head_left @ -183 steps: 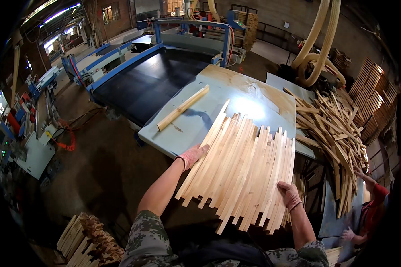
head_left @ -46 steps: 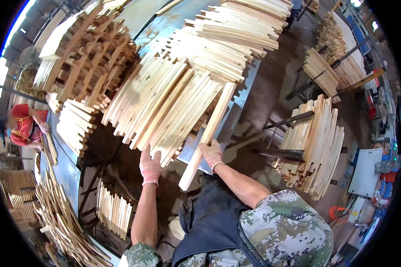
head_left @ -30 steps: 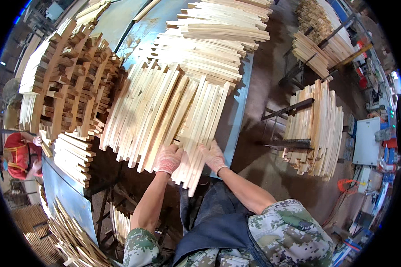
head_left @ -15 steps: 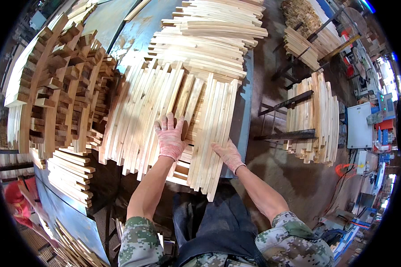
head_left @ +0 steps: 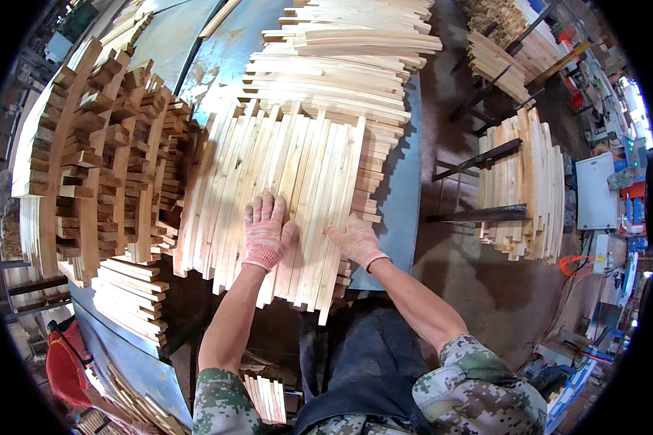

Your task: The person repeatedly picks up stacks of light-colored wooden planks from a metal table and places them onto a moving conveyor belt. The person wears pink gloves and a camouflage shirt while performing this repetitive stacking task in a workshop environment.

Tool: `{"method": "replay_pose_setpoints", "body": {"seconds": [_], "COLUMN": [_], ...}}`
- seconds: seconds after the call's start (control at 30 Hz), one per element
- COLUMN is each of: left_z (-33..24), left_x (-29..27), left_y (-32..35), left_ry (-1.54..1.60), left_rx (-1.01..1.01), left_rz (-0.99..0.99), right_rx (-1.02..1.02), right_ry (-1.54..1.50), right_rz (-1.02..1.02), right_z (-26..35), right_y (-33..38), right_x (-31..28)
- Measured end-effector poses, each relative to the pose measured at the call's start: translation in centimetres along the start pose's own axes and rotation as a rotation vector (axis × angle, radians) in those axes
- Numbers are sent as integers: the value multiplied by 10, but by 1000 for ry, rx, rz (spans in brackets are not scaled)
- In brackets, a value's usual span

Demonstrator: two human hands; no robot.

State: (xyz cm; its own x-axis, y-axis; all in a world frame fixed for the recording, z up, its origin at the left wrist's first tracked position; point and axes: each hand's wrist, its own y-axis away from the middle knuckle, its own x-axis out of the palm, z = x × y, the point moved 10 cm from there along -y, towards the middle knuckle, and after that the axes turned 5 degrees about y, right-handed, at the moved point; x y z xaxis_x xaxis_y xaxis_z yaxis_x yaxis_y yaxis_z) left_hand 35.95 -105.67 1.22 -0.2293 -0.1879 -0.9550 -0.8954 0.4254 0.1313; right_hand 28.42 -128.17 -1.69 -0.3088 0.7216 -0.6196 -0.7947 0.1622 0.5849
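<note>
A layer of pale wooden strips (head_left: 268, 167) lies side by side on top of a stack, close together and pointing away from me. My left hand (head_left: 267, 235), in a pinkish knit glove, rests flat on the strips with its fingers stretched out. At the layer's right edge is my gloved right hand (head_left: 357, 241), its thumb over the outer strips and its other fingers bent down at their side, partly hidden. Under that edge, the ends of crosswise strips (head_left: 370, 170) stick out to the right.
More strips lie crosswise on the blue-grey metal table (head_left: 397, 239) beyond. At left stands a tall crisscross stack of wood blocks (head_left: 87, 159). A rack with dark metal arms (head_left: 486, 214) holds strips at right. A person in red (head_left: 69, 362) is at lower left.
The right-hand group of strips has moved left against the others, closing the gap between them. My right hand has moved left with it; my left hand has shifted slightly left and nearer.
</note>
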Motion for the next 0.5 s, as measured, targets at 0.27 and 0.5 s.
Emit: {"method": "replay_pose_setpoints", "body": {"seconds": [0.27, 0.5], "left_z": [214, 294], "left_x": [-61, -27], "left_y": [0, -15], "left_ry": [-91, 270], "left_rx": [-731, -821], "left_rz": [-50, -25], "right_rx": [-130, -87], "right_ry": [-50, -84], "right_rz": [-147, -429], "right_z": [-40, -83], "right_y": [11, 35], "right_x": [-15, -23]}}
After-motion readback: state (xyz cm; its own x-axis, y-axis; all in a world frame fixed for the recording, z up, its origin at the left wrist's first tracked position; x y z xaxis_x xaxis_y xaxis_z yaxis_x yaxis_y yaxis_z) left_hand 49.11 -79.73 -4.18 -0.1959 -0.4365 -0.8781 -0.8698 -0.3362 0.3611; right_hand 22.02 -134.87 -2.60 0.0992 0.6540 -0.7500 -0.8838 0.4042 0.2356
